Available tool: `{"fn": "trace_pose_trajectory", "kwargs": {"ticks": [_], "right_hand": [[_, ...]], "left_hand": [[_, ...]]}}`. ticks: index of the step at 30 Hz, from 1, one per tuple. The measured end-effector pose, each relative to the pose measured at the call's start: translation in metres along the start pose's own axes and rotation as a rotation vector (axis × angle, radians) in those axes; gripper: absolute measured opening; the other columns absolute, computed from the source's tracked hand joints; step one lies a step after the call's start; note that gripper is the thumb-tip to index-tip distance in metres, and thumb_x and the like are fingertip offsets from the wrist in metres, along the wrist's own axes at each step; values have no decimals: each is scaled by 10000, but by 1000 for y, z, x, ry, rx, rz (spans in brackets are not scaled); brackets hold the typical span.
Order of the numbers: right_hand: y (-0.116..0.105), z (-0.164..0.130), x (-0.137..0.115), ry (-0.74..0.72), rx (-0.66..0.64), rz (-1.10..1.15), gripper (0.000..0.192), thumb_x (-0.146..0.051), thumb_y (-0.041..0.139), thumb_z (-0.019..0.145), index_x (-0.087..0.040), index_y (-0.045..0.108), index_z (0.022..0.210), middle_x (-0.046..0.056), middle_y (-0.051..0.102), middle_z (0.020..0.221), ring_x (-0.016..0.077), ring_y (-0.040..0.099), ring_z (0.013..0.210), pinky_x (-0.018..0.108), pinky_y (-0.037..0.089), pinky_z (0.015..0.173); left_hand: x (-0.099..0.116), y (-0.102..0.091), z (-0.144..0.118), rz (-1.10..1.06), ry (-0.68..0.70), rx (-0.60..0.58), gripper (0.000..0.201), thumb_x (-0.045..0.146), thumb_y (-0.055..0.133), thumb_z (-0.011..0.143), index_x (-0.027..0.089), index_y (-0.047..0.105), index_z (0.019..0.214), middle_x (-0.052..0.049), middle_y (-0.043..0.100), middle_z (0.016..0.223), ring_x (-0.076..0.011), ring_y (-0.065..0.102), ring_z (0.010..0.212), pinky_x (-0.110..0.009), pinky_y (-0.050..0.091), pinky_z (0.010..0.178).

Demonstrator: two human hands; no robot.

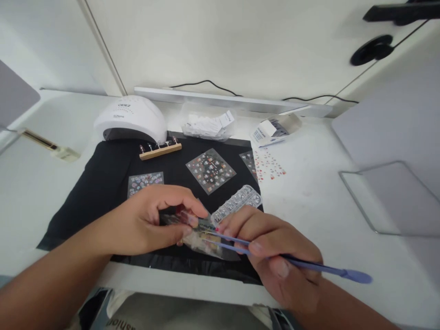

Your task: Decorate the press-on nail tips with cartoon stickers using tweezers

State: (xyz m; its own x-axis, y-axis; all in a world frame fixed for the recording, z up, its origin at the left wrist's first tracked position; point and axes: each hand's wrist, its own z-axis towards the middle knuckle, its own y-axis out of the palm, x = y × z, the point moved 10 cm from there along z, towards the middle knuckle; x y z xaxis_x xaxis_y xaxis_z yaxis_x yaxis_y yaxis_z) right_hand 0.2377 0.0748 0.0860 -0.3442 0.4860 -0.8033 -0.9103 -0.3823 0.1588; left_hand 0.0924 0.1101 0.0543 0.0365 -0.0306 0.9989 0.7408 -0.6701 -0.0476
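Note:
My left hand [151, 220] pinches a clear sticker sheet [206, 240] by its upper edge, just above the black mat [103, 183]. My right hand [278, 252] grips blue tweezers [309, 265], their tips resting on that sheet next to my left fingertips. A clear compartment box of small gems [237, 201] lies directly behind my right hand.
A white nail lamp [132, 118] stands at the back left, with a wooden strip of nail tips [160, 150] in front of it. Sticker sheets [210, 169] lie on the mat; a red sticker sheet [270, 167] and small box [275, 129] sit right. A glass-edged stand [388, 197] is at far right.

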Motion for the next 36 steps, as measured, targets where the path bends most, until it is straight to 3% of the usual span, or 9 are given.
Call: {"fn": "trace_pose_trajectory", "kwargs": {"ticks": [7,15,29,36], "right_hand": [[0,-3,1,32,38,37,259,-244,527,956,-193,743,1089,59,618,759,202,633,735,408,598,676],[-3,-4,6,106,111,32,249,-262,523,962,-227,749,1060,43,590,726,194,629,709,372,556,603],[1,-6,14,206,43,32,226,-284,551,959,-245,749,1062,42,591,729,205,645,722,391,579,628],[2,-8,15,216,9,-9,227,-320,563,956,-269,747,1079,45,609,739,208,654,722,400,578,643]], "left_hand": [[-1,-1,4,15,-11,19,198,134,718,844,200,733,1030,-2,684,860,-93,646,727,-156,532,660],[5,-2,1,184,31,65,225,161,721,856,216,737,1074,-6,719,893,-112,675,771,-159,530,654],[18,11,-1,348,110,-126,126,177,634,951,186,724,1039,-7,691,865,-99,654,738,-188,480,677],[17,11,-2,361,99,-140,119,216,639,953,227,735,1022,-10,704,847,-125,663,721,-211,488,646]]}}
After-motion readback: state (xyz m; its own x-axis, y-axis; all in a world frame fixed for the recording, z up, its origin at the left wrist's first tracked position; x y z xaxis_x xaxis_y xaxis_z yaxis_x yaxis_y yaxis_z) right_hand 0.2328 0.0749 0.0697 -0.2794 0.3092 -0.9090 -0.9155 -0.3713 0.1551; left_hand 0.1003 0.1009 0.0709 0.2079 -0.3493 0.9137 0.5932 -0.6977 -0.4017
